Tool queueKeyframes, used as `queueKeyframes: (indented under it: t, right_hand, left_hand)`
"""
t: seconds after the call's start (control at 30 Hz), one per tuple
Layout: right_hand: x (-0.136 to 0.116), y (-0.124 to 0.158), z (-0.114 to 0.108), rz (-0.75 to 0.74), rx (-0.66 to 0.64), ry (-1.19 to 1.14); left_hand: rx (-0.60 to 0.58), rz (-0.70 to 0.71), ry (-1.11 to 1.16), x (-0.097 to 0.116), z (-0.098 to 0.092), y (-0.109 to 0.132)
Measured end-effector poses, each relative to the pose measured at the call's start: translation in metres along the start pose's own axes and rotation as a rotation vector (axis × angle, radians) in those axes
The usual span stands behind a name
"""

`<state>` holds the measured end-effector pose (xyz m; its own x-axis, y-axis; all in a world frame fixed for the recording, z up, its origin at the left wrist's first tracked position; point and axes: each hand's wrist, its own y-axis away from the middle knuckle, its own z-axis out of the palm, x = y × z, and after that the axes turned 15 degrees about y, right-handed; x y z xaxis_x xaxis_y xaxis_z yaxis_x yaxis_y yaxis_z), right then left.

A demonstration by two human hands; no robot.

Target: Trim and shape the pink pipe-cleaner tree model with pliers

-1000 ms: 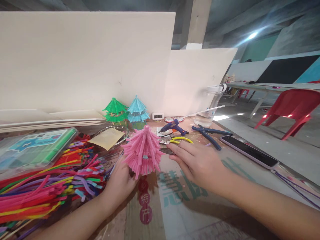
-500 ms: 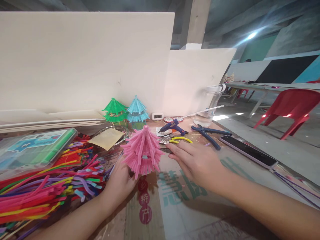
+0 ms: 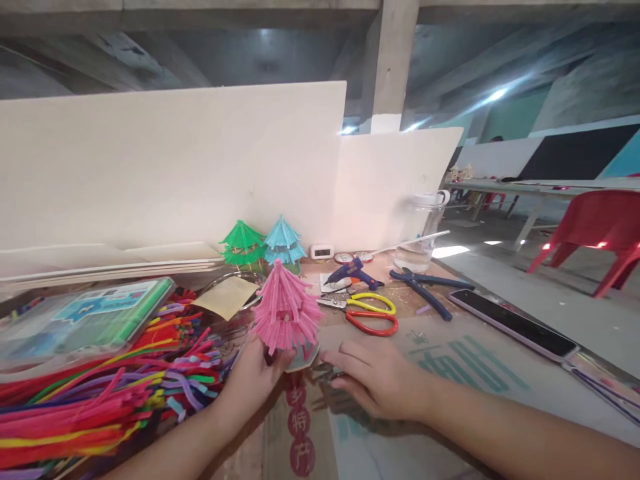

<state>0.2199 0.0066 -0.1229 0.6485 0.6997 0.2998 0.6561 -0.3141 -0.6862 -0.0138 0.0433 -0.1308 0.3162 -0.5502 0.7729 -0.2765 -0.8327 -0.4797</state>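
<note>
A small pink pagoda (image 3: 287,310) with a two-tiered, fringed roof, seemingly made of pipe cleaners, stands in front of me on a pale flat base (image 3: 304,363). My left hand (image 3: 255,370) is closed around the left side of that base. Close to the base's right edge is my right hand (image 3: 375,377), its fingers bent inward. Something small and greyish shows at those fingertips, too blurred to name. Beyond the right hand lie scissors (image 3: 373,313) with one yellow and one red handle. Green (image 3: 243,243) and light blue (image 3: 283,240) pagodas stand at the back.
Bundles of coloured pipe cleaners (image 3: 100,407) and a clear plastic case (image 3: 100,320) fill the left. A glue gun (image 3: 353,272), blue-handled pliers (image 3: 425,290), a water bottle (image 3: 420,233) and a phone (image 3: 515,323) lie or stand to the right. White boards (image 3: 175,173) rise behind.
My right hand has left the scissors and come down beside the pagoda's base. Both scissor handles now show. The pagoda's base has come into sight, and the view has tilted up.
</note>
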Motion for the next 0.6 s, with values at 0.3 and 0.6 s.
queueKeyframes:
  t: [0.3,0.6]
  right_hand:
    - [-0.001,-0.002,0.011,0.011,-0.04,-0.054]
    - [0.002,-0.001,0.013,0.015,-0.086,-0.072]
  left_hand:
    - [0.085,-0.023,0.14,-0.007,0.002,0.001]
    - [0.226,-0.086,0.376,-0.02,0.006,0.0]
